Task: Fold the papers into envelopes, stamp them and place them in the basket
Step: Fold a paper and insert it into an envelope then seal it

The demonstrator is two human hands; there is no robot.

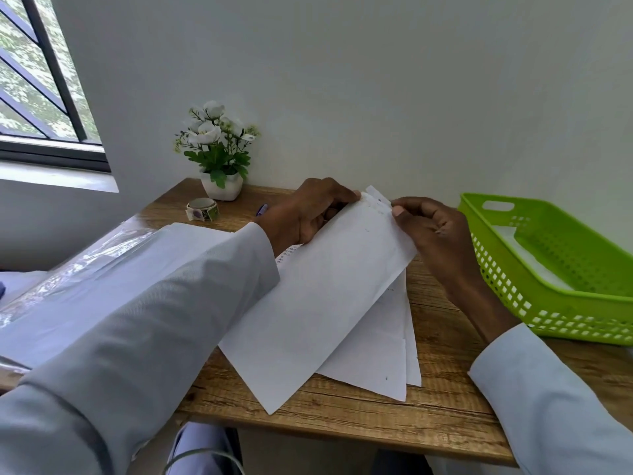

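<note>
Holding a folded white paper at its far end, the left hand and right hand each pinch one far corner; its near corner lies close to the front edge of the tabletop. More sheets lie under it. Green basket sits at the right edge, just beside the right wrist, white paper inside. Tape roll, pen and flower pot stand at the far left. Bare wood shows along the front.
</note>
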